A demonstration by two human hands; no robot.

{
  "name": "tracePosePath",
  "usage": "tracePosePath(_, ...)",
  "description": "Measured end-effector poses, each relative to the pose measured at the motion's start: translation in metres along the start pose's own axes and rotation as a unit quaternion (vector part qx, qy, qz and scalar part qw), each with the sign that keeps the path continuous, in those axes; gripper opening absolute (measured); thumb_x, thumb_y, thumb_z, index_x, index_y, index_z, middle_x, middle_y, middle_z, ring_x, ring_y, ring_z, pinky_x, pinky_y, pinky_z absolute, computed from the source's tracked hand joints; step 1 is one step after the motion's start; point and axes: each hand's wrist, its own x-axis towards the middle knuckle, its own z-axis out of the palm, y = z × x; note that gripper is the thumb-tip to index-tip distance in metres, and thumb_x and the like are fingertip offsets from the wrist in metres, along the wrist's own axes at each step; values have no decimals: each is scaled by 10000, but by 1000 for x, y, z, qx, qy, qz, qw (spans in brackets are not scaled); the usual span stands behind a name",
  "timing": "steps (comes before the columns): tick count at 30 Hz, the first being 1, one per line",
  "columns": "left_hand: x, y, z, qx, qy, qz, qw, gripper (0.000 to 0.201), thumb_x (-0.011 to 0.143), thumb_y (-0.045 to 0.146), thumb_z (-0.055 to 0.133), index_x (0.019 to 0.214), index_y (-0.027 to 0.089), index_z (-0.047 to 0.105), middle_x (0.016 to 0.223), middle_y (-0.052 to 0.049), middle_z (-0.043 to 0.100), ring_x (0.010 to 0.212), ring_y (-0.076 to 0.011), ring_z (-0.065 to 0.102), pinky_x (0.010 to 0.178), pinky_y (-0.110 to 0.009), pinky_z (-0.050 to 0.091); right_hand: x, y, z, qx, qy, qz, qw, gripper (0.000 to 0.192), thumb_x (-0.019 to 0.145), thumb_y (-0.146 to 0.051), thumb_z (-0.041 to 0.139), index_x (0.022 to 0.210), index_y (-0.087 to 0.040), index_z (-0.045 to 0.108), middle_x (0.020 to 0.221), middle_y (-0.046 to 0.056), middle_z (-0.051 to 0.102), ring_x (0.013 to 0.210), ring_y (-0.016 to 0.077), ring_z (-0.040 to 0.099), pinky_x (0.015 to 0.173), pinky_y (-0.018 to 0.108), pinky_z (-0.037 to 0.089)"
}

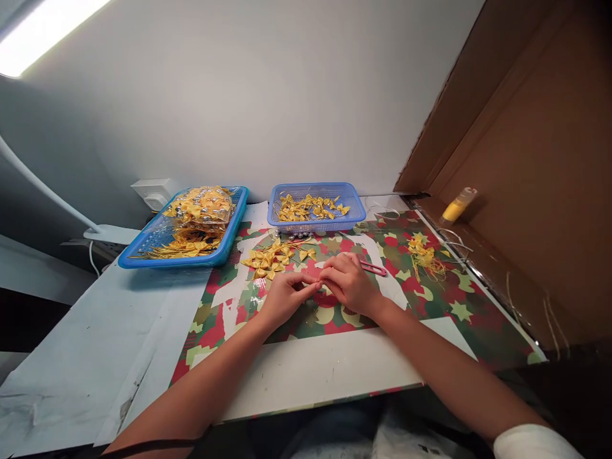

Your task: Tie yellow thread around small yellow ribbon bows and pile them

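Over the patterned sheet my left hand (285, 295) and my right hand (350, 284) meet at their fingertips. Both are closed in a pinch; whatever lies between the fingers is too small or hidden to make out. Just beyond my left hand lies a loose pile of gold ribbon bows (270, 258), some with thin stems. A pink tool handle (373, 268) sticks out behind my right hand, its other end covered by the hand. Small silver beads (297, 236) lie by the near side of the light-blue basket (316, 224), which holds more gold bows.
A blue tray (186, 262) with bagged and loose gold bows stands at the left. Yellow thread scraps (425, 258) lie at the right. A small bottle (459, 205) with yellow contents stands by the cardboard wall (540, 159). A lamp base (115, 234) is at far left.
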Motion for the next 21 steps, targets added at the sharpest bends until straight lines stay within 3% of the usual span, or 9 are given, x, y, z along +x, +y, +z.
tracePosePath(3,-1,0,1,21,8,30,999,253,778,398,678,720,157,731,590,-1,652,506,-89,475,474,-201,348,1,-1,0,16,10,5,1000,218,961,-217,443,812,-200,601,879,45,643,812,176,510,783,363,315)
tracePosePath(7,0,0,1,-53,-6,31,998,261,809,404,655,758,153,705,734,-37,694,651,-129,573,591,-226,442,3,-4,-2,121,15,77,990,133,942,-236,486,872,-209,596,903,47,637,848,186,534,784,359,372)
tracePosePath(12,1,0,0,-125,-24,16,992,265,807,416,659,739,160,656,777,-39,667,723,-148,588,660,-248,465,6,-5,-6,253,-64,131,956,45,924,-223,502,923,-218,547,944,40,613,919,187,535,821,346,442)
tracePosePath(17,0,4,0,-107,-27,18,994,301,815,447,633,718,162,631,743,-26,637,707,-142,559,649,-243,441,5,-3,-7,277,-113,147,943,67,937,-245,489,879,-220,512,915,28,587,893,172,522,820,328,450)
tracePosePath(21,-1,8,-1,-91,-23,4,996,321,829,463,597,711,164,610,700,-5,597,664,-128,515,620,-233,409,5,-4,-6,258,-107,130,951,110,940,-246,482,834,-218,491,875,22,574,867,174,509,802,322,432)
